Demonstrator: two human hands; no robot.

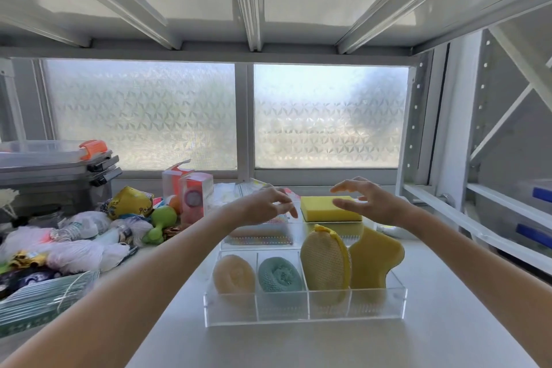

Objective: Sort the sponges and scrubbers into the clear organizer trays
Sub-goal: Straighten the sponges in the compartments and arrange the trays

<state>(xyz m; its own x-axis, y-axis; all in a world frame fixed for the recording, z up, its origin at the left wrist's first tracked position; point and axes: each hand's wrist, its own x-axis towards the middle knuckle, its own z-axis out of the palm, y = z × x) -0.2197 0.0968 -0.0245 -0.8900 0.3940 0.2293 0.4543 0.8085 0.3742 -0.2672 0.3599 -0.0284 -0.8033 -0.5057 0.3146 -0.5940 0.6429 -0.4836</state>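
Note:
A clear organizer tray (304,306) stands near me on the white shelf. It holds a peach round scrubber (233,276), a teal round scrubber (279,275), an upright yellow mesh scrubber (325,263) and a curvy yellow sponge (373,260). Behind it a second clear tray (260,237) carries a rectangular yellow sponge (330,208) at its far right. My left hand (265,203) hovers just left of that sponge, fingers spread, holding nothing. My right hand (369,199) hovers at the sponge's right side, also open, fingertips over its top edge.
A pile of white yarn, bags, a green toy (159,222) and small boxes (195,197) crowds the left. Grey lidded bins (56,170) stack at far left. A frosted window lies behind; shelf posts and rails stand at right (448,206).

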